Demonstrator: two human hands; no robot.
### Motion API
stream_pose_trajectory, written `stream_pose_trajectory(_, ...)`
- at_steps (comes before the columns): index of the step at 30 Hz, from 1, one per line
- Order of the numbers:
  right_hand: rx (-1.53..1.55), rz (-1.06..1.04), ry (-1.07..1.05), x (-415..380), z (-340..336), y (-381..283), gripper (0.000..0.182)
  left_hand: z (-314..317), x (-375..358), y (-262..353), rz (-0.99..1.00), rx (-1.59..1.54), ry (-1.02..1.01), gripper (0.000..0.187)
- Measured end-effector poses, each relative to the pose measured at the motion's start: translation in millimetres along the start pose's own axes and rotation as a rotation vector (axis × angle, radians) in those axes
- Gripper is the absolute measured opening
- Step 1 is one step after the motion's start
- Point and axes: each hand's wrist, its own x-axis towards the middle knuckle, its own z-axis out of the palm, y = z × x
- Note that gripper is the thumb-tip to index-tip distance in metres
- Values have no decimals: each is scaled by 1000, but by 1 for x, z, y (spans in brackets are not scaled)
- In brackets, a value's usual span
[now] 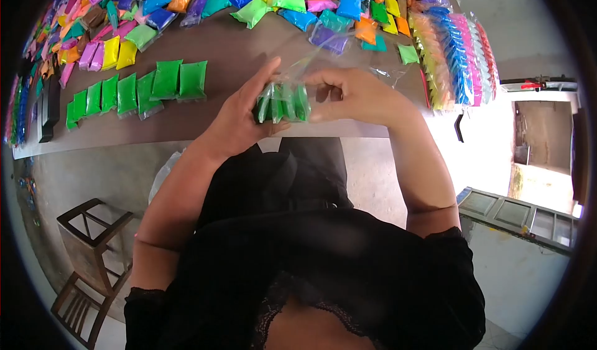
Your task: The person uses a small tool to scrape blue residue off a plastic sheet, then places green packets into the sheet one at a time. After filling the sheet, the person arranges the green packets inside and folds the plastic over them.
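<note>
A bundle of small green packets (283,104), standing side by side, is between my hands at the table's near edge. Clear plastic film (305,64) shows around and above it. My left hand (239,116) wraps the bundle from the left, its thumb up along the side. From the right, my right hand (360,95) curls its fingers in at the bundle's right side, fingertips right at the plastic; I cannot tell exactly what they pinch. Left of my hands, a row of loose green packets (127,95) lies on the brown table (236,42).
A heap of packets in many colours (254,11) spreads along the far side of the table. At the right end stand rows of packets in clear sleeves (457,57). A clear plastic piece (388,75) lies near my right wrist. A wooden chair (93,256) stands at lower left.
</note>
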Motion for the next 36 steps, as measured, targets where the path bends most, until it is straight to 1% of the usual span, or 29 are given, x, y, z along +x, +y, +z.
stream_pose_trajectory(1,0,-2,-2,-2,0,6,39,0,-1,1,-3,41,12,105)
stream_pose_trajectory(3,-187,-223,116,-4,0,9,50,-5,-2,12,-6,98,-21,105)
stream_pose_trajectory(4,-182,-225,120,-5,1,5,50,-7,-1,15,-9,154,-54,105)
stream_pose_trajectory(6,-484,-151,96,-4,5,-8,55,-7,-2,14,16,219,-71,106)
stream_pose_trajectory(7,-479,-156,102,0,10,-8,55,-7,-3,13,44,279,-83,107)
stream_pose_trajectory(9,-305,16,-54,10,20,-4,49,-7,-1,13,32,264,-73,107)
stream_pose_trajectory(10,-302,7,-46,14,22,-3,49,-7,1,12,22,240,-57,107)
stream_pose_trajectory(11,-226,-7,9,19,24,-3,47,-10,3,9,23,251,-57,107)
stream_pose_trajectory(12,-148,-19,61,22,26,-2,45,-13,6,4,3,204,-8,107)
stream_pose_trajectory(13,-143,-26,64,28,26,-1,45,-16,8,1,-18,157,41,107)
stream_pose_trajectory(16,-59,-17,124,42,28,3,43,-24,16,-1,-80,212,81,108)
stream_pose_trajectory(18,-315,-141,220,50,35,8,31,-25,14,3,-82,214,58,110)
stream_pose_trajectory(20,-313,-180,255,48,34,9,30,-26,10,7,26,287,103,111)
stream_pose_trajectory(21,-315,-212,287,45,33,9,29,-28,7,10,-51,238,89,113)
stream_pose_trajectory(22,-309,-221,286,41,31,9,29,-30,4,12,-56,248,93,113)
stream_pose_trajectory(24,-417,-189,266,38,27,5,49,-36,-5,17,10,321,107,114)
stream_pose_trajectory(25,-403,-214,261,37,27,4,49,-39,-9,20,61,369,138,107)
stream_pose_trajectory(26,-366,-212,283,36,27,2,49,-45,-15,25,51,391,147,107)
stream_pose_trajectory(28,-322,-223,303,32,27,-1,49,-55,-22,36,69,524,175,95)
stream_pose_trajectory(29,-336,-178,305,31,26,-2,49,-63,-24,37,142,611,245,78)
stream_pose_trajectory(30,-351,-130,308,31,26,-5,50,-71,-28,34,138,623,248,78)
stream_pose_trajectory(32,-357,-142,316,32,27,-10,47,-88,-34,26,32,759,474,68)
stream_pose_trajectory(33,-371,-144,325,31,27,-11,44,-95,-34,26,1,802,502,62)
stream_pose_trajectory(34,-373,-140,327,33,28,-10,44,-95,-34,27,4,799,500,62)
stream_pose_trajectory(36,-278,-206,302,41,33,-6,36,-92,-34,32,-31,779,379,62)
